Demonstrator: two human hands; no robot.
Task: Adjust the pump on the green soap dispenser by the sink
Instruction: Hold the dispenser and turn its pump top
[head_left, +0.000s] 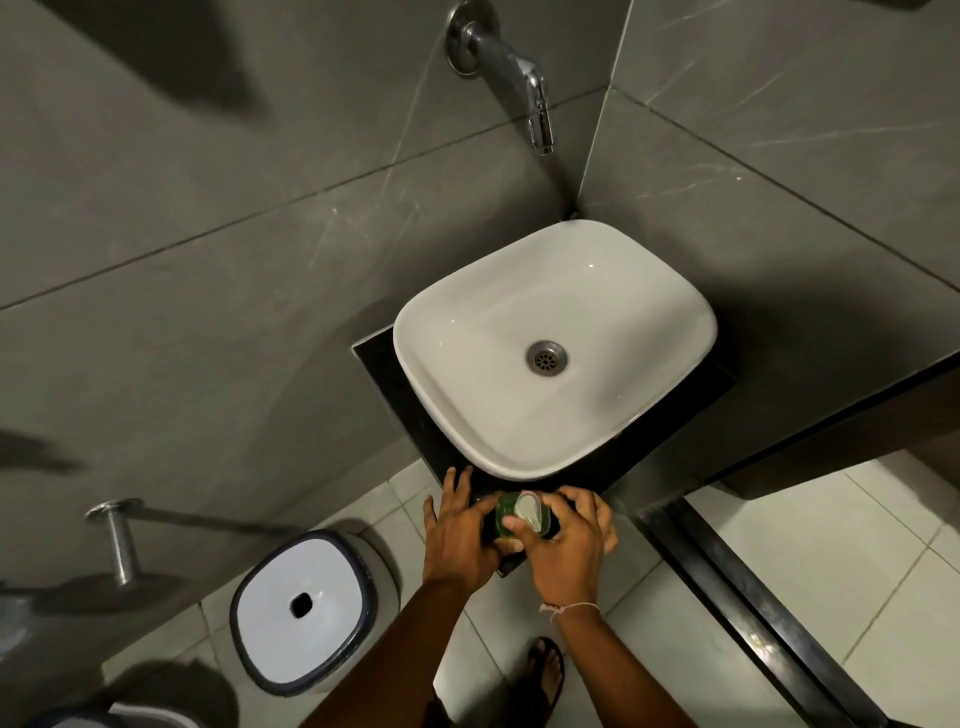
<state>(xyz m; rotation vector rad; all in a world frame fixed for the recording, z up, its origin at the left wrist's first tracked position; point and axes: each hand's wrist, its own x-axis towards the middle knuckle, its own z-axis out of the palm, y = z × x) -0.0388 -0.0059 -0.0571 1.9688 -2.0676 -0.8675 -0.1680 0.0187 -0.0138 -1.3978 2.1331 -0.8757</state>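
Soap dispenser (506, 512) first: I see it from straight above, a green bottle standing on the near corner of the black counter (382, 364), just in front of the white basin (618, 291); its pale pump (530, 510) head shows on top, pointing toward the lower right. My left hand (457, 535) is on the bottle's left side, fingers spread and curved against it, some fingertips reaching onto the counter near the basin's rim; it looks like a loose steadying hold, though I cannot tell how firmly it clasps, since the bottle's body is hidden under both hands. My right hand (566, 540) comes in from the right, thumb lying across the near edge of the pump head and fingers curled round the far side of the bottle; it is partly closed about the pump and the bottle's neck. A thin cord (569, 607) sits round the right wrist. Above the basin a chrome tap (524, 83) juts from the grey tiled wall; the drain (546, 357) lies in the middle of the bowl. Down to the left stands a white-lidded bin (301, 608) on the pale floor tiles, and a sandalled foot (545, 670) shows beneath my right forearm.
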